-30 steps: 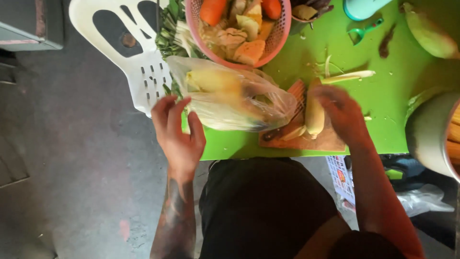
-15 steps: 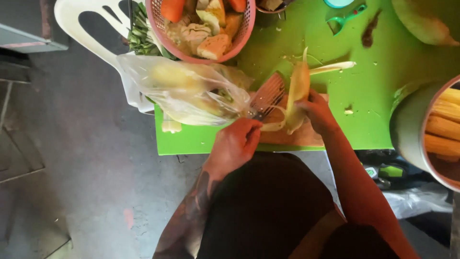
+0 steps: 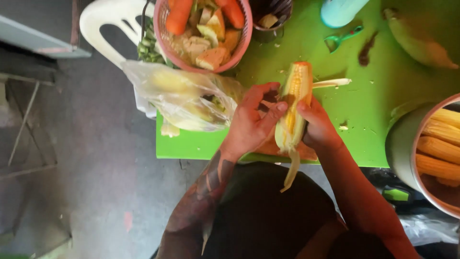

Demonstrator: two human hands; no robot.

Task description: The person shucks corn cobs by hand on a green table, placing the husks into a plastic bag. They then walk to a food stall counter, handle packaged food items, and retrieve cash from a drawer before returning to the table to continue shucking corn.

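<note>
An ear of corn (image 3: 293, 108), half in its pale green husk with yellow kernels showing, is held upright over the bright green table (image 3: 364, 120). My left hand (image 3: 251, 120) grips the husk on the ear's left side, fingers curled onto it. My right hand (image 3: 317, 125) holds the ear from the right and below. A loose strip of husk (image 3: 291, 171) hangs down from the ear toward my lap. A clear plastic bag (image 3: 187, 98) with more corn lies just left of my left hand.
A pink basket (image 3: 242, 45) of carrots and cut vegetables stands at the table's back. A large pot (image 3: 400, 144) with husked corn cobs is at the right edge. A white plastic chair (image 3: 108, 24), a green peeler (image 3: 341, 39) and a turquoise bottle (image 3: 341, 10) are nearby.
My left hand came up from the table's near edge and took hold of the corn. My right hand lifted the ear from the board and stood it upright.
</note>
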